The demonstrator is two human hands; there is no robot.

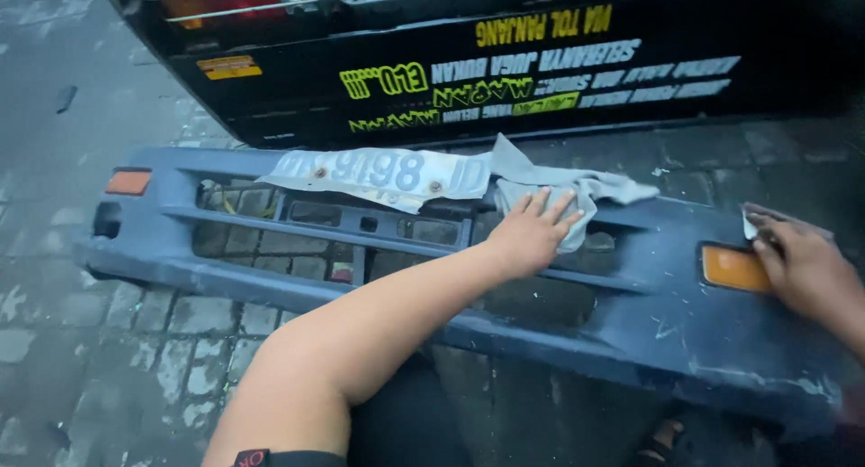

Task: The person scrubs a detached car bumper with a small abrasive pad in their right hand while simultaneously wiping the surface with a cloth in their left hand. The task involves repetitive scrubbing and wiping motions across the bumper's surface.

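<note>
A dusty blue car bumper lies across the paved ground. My left hand rests flat, fingers spread, on a grey cloth draped over the bumper's top edge. At the bumper's right end, my right hand pinches a small white piece against the surface, just above an orange indicator lamp. A worn white number plate lies on the bumper left of the cloth. Another orange lamp sits at the left end.
A black vehicle body with yellow and white lettering and a red tail light stands right behind the bumper. Grey paving stones surround it. A foot in a sandal shows at the bottom edge.
</note>
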